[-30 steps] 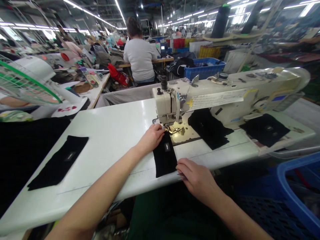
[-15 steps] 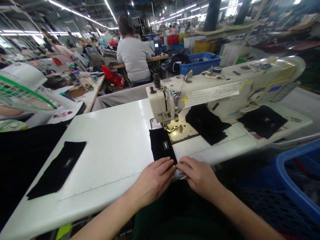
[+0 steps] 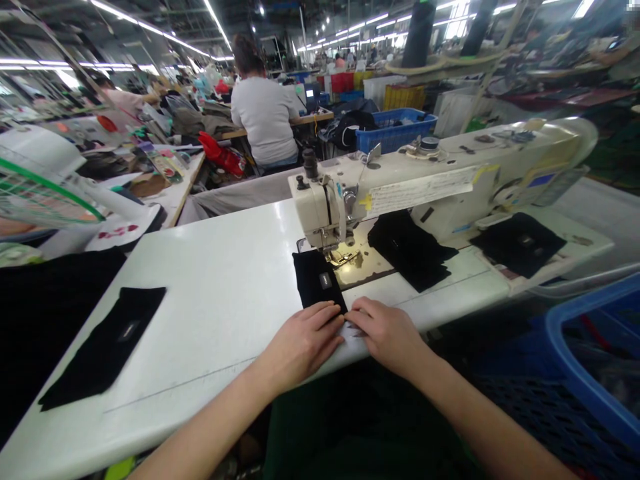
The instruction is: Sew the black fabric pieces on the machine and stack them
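Note:
A black fabric piece (image 3: 311, 280) with a small grey label (image 3: 325, 281) lies on the white table, its far end at the presser foot (image 3: 345, 257) of the sewing machine (image 3: 320, 208). My left hand (image 3: 304, 341) grips the near end, fingers close together on top of the cloth. Beside it, the fingertips of my right hand (image 3: 393, 339) pinch the near right corner. Under the right fingers shows a small greyish thing that I cannot make out. Farther right, several black pieces (image 3: 410, 252) are bunched beneath the machine arm.
Another labelled black piece (image 3: 107, 347) lies at the table's left. More black cloth (image 3: 523, 243) rests by the machine's right end. A blue basket (image 3: 565, 333) stands at right, a fan (image 3: 45, 180) at left. A person (image 3: 263, 113) sits ahead, back turned.
Both hands and the near end of the fabric piece have moved slightly forward, toward the machine. The view has shifted a little.

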`<action>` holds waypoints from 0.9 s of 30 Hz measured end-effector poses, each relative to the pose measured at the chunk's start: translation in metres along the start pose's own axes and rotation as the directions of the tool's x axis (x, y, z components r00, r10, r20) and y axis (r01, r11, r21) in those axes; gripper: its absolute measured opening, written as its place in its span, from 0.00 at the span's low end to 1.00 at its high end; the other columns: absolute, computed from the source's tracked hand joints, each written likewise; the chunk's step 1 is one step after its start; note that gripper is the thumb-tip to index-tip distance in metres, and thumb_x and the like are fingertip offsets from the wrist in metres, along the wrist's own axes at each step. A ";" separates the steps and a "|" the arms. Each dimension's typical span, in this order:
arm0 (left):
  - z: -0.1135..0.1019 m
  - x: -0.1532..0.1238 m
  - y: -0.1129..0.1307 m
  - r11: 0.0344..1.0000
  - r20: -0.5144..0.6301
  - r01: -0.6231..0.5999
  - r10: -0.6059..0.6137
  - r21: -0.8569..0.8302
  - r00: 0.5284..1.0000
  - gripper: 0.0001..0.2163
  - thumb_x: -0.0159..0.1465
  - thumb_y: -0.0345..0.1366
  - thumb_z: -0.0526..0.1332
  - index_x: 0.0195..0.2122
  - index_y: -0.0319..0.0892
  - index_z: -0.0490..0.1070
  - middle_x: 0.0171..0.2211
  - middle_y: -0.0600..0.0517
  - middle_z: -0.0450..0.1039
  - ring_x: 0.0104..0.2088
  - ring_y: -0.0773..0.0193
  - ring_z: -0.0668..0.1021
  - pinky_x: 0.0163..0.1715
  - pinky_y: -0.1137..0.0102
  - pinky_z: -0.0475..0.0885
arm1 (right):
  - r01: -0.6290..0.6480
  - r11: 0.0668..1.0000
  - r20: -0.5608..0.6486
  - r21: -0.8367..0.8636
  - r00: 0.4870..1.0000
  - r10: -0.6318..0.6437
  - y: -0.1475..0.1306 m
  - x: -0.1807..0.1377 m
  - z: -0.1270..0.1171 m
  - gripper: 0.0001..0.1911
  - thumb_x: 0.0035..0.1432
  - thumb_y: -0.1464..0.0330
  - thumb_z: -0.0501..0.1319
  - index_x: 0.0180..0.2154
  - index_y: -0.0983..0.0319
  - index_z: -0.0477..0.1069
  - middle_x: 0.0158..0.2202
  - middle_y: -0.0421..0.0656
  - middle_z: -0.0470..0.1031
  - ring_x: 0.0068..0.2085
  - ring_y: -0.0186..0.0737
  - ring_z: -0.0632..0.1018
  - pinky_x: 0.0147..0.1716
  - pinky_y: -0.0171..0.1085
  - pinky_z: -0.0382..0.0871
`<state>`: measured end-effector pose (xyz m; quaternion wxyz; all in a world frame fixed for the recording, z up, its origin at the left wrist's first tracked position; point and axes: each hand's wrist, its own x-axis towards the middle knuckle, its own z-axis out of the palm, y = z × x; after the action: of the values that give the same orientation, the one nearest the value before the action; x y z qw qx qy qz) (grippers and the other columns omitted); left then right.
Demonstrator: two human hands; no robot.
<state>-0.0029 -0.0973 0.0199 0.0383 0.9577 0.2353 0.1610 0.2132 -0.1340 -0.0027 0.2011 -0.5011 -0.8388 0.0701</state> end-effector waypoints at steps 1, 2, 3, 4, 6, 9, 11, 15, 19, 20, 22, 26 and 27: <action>0.000 0.001 -0.003 1.000 0.002 0.004 -0.004 -0.001 1.000 0.15 0.73 0.37 0.54 0.54 0.36 0.73 0.54 0.41 0.74 0.56 0.50 0.76 0.53 0.57 0.79 | -0.003 1.000 0.006 -0.005 1.000 0.003 0.001 0.003 0.000 0.12 0.61 0.78 0.58 0.43 0.61 0.75 0.43 0.44 0.74 0.40 0.39 0.74 0.32 0.35 0.63; 0.000 0.002 -0.005 1.000 0.001 0.006 -0.006 -0.003 1.000 0.15 0.73 0.37 0.54 0.54 0.37 0.73 0.54 0.41 0.74 0.56 0.50 0.76 0.53 0.57 0.79 | -0.006 1.000 0.013 -0.010 1.000 0.007 0.002 0.006 0.000 0.12 0.61 0.78 0.58 0.44 0.61 0.75 0.44 0.44 0.74 0.41 0.40 0.74 0.33 0.35 0.63; 0.000 0.003 -0.008 1.000 -0.002 0.005 -0.005 -0.005 1.000 0.14 0.73 0.37 0.54 0.54 0.37 0.73 0.54 0.41 0.74 0.56 0.51 0.76 0.53 0.57 0.78 | -0.011 1.000 0.019 -0.015 1.000 0.012 0.003 0.008 0.000 0.13 0.61 0.78 0.58 0.44 0.61 0.75 0.44 0.44 0.74 0.41 0.39 0.75 0.33 0.35 0.63; 0.000 0.004 -0.010 1.000 -0.006 0.003 -0.003 -0.007 1.000 0.14 0.73 0.37 0.54 0.54 0.37 0.73 0.53 0.41 0.74 0.55 0.51 0.76 0.53 0.57 0.78 | -0.017 1.000 0.026 -0.020 1.000 0.018 0.004 0.011 0.000 0.13 0.62 0.78 0.58 0.44 0.61 0.75 0.44 0.44 0.74 0.40 0.39 0.75 0.33 0.35 0.63; 0.001 0.006 -0.014 1.000 -0.018 -0.002 0.001 -0.006 1.000 0.14 0.72 0.36 0.54 0.53 0.37 0.74 0.52 0.41 0.74 0.55 0.51 0.77 0.53 0.57 0.78 | -0.031 0.999 0.034 -0.029 0.999 0.032 0.006 0.015 0.000 0.12 0.62 0.78 0.58 0.44 0.60 0.76 0.44 0.43 0.74 0.40 0.38 0.75 0.32 0.35 0.63; 0.002 0.010 -0.020 1.000 -0.034 0.000 0.000 0.002 0.999 0.14 0.72 0.36 0.55 0.52 0.36 0.74 0.51 0.40 0.75 0.54 0.52 0.77 0.53 0.57 0.78 | -0.043 0.998 0.038 -0.035 0.998 0.044 0.009 0.023 -0.001 0.13 0.64 0.77 0.57 0.45 0.60 0.76 0.47 0.44 0.74 0.41 0.38 0.75 0.32 0.34 0.63; 0.002 0.012 -0.024 1.000 -0.033 0.007 -0.007 0.005 0.999 0.14 0.72 0.37 0.55 0.51 0.36 0.74 0.51 0.40 0.74 0.54 0.52 0.77 0.53 0.56 0.78 | -0.048 0.998 0.041 -0.037 0.998 0.049 0.010 0.027 -0.002 0.13 0.64 0.76 0.57 0.46 0.59 0.76 0.48 0.44 0.74 0.41 0.38 0.75 0.33 0.35 0.64; 0.001 0.015 -0.034 1.000 -0.018 0.019 -0.019 0.008 1.000 0.14 0.73 0.37 0.54 0.52 0.37 0.74 0.52 0.40 0.74 0.54 0.52 0.76 0.53 0.57 0.78 | -0.057 0.997 0.051 -0.043 0.997 0.059 0.012 0.037 -0.004 0.13 0.66 0.75 0.57 0.46 0.59 0.76 0.46 0.43 0.74 0.39 0.38 0.76 0.33 0.35 0.65; 0.000 0.019 -0.043 1.000 -0.020 0.014 -0.014 -0.002 1.000 0.14 0.73 0.36 0.54 0.52 0.38 0.74 0.52 0.40 0.73 0.54 0.53 0.76 0.53 0.58 0.78 | -0.055 0.997 0.052 -0.050 0.997 0.058 0.015 0.045 -0.003 0.13 0.66 0.75 0.56 0.48 0.59 0.76 0.46 0.43 0.74 0.40 0.38 0.76 0.34 0.35 0.65; 0.000 0.020 -0.045 1.000 -0.022 0.013 -0.013 -0.005 1.000 0.14 0.73 0.36 0.54 0.52 0.38 0.74 0.52 0.40 0.73 0.54 0.53 0.76 0.53 0.58 0.78 | -0.055 0.997 0.051 -0.052 0.997 0.058 0.016 0.047 -0.003 0.14 0.66 0.75 0.56 0.48 0.59 0.76 0.46 0.43 0.74 0.41 0.38 0.76 0.34 0.34 0.65; 0.000 0.022 -0.050 1.000 -0.024 0.018 -0.019 -0.008 1.000 0.14 0.73 0.37 0.54 0.53 0.37 0.74 0.52 0.40 0.73 0.54 0.53 0.76 0.53 0.58 0.78 | -0.056 0.997 0.049 -0.057 0.997 0.059 0.017 0.050 -0.002 0.15 0.67 0.74 0.56 0.50 0.59 0.75 0.48 0.44 0.74 0.41 0.38 0.76 0.33 0.34 0.64; 0.002 0.025 -0.061 0.999 -0.029 0.025 -0.025 -0.026 0.999 0.15 0.72 0.37 0.54 0.53 0.36 0.74 0.52 0.39 0.73 0.54 0.53 0.76 0.53 0.57 0.77 | -0.068 0.995 0.044 -0.067 0.997 0.071 0.017 0.050 -0.002 0.16 0.69 0.73 0.54 0.53 0.59 0.74 0.49 0.45 0.74 0.41 0.39 0.77 0.33 0.34 0.65; 0.002 0.026 -0.064 0.999 -0.031 0.025 -0.026 -0.031 0.999 0.14 0.72 0.37 0.54 0.52 0.36 0.75 0.52 0.40 0.73 0.54 0.53 0.76 0.54 0.57 0.77 | -0.073 0.995 0.042 -0.068 0.996 0.076 0.017 0.049 -0.002 0.16 0.69 0.73 0.54 0.53 0.59 0.73 0.49 0.45 0.74 0.41 0.39 0.77 0.33 0.34 0.65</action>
<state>-0.0089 -0.0287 0.0162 0.0513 0.9513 0.2455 0.1790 0.2074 -0.0836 0.0070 0.1626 -0.5367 -0.8257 0.0607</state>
